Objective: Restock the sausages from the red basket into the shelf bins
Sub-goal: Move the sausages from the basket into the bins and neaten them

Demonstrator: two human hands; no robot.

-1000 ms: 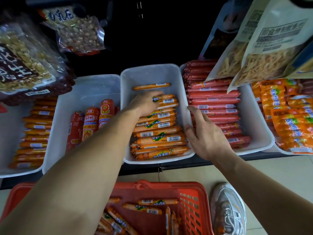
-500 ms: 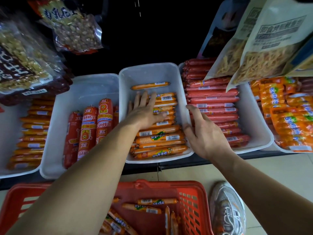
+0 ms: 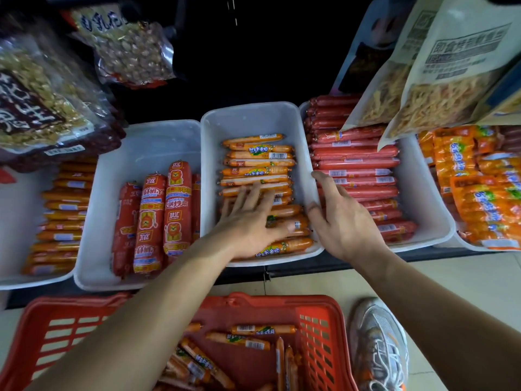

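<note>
Hidden or cut off:
- My left forearm covers the middle of the red basket (image 3: pixel 318 334). The bottom edge cuts it too.
- The left hand (image 3: pixel 248 227) hides the near rows in the middle bin (image 3: pixel 253 119).
- Hanging snack bags (image 3: pixel 439 88) cover the back corner of the red-sausage bin (image 3: pixel 423 221).
- The outer bins run off both sides. Print on the labels is too blurred to read.

Counts:
- Five white bins are on the shelf, and two hands are in view.
- Orange sausages (image 3: pixel 256 165) in the middle bin: seven rows clear above my fingers, and a few more beneath and in front of the hand.
- Thick lion-print sausages (image 3: pixel 177 204): three plain, with a fourth showing as a sliver.
- Loose sausages in basket (image 3: pixel 262 330): at least six.
- One grey shoe (image 3: pixel 377 342) is on the floor beside the basket.

Hands:
- The left lies flat on the orange sausages, fingers straight and fanned, holding nothing.
- The right hand (image 3: pixel 344 221) straddles the walls between the middle and red-sausage bins. Its thumb is on the middle bin's side, and its fingers are loosely spread over the red sausages (image 3: pixel 355 162). I can't tell whether it squeezes.
</note>
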